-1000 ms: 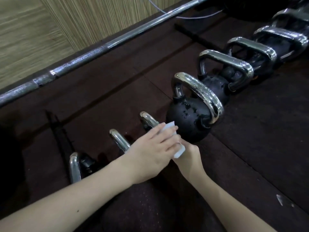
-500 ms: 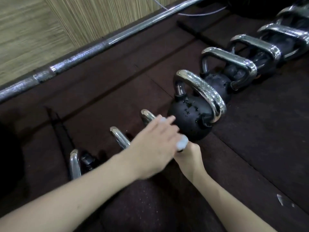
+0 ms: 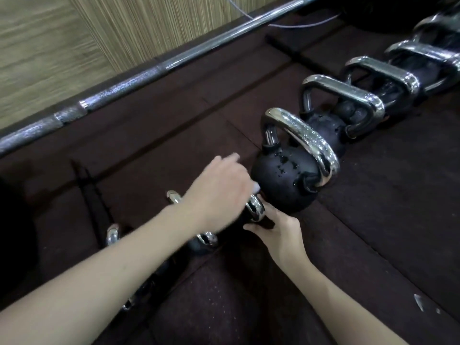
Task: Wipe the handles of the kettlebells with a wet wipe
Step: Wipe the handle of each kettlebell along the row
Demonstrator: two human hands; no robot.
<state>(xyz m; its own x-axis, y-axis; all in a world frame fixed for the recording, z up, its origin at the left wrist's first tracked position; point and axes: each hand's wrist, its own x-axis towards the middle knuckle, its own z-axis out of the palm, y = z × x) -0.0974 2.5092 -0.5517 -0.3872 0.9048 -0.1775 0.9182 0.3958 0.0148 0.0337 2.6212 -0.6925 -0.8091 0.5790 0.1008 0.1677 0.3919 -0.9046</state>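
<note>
Dark rubber floor mat [image 3: 373, 220], barbell [image 3: 149, 73] lying along its far edge against a wood-look wall [image 3: 49, 46]. A row of kettlebells runs diagonally from lower left to upper right.

Changes since half a second ago: left hand [image 3: 219, 192] has slid up and away along the small kettlebell's handle [image 3: 255, 207], whose chrome near end is now bare where the hand and wipe covered it. Right hand [image 3: 276, 232] has drawn back slightly; thumb and fingers are loosely curved against the small bell's black body just below the handle, steadying it. Whether it truly grips, cannot tell.

Hidden or unclear: the left hand is motion-blurred, fingers curled down over the handle. Only a white corner of the wet wipe [image 3: 256, 188] peeks out beneath it, touching the handle, so it appears to be holding the wipe. The small bell's body is mostly covered by both hands. Far kettlebells are cut off at the top right edge.

Count: seven or eight chrome handles are visible, three of them small ones partly behind the left forearm. The large kettlebell [image 3: 286, 178] just beyond the hands carries water droplets. One barbell. One wipe. A pale scrap [image 3: 419, 303] lies on the mat lower right.
</note>
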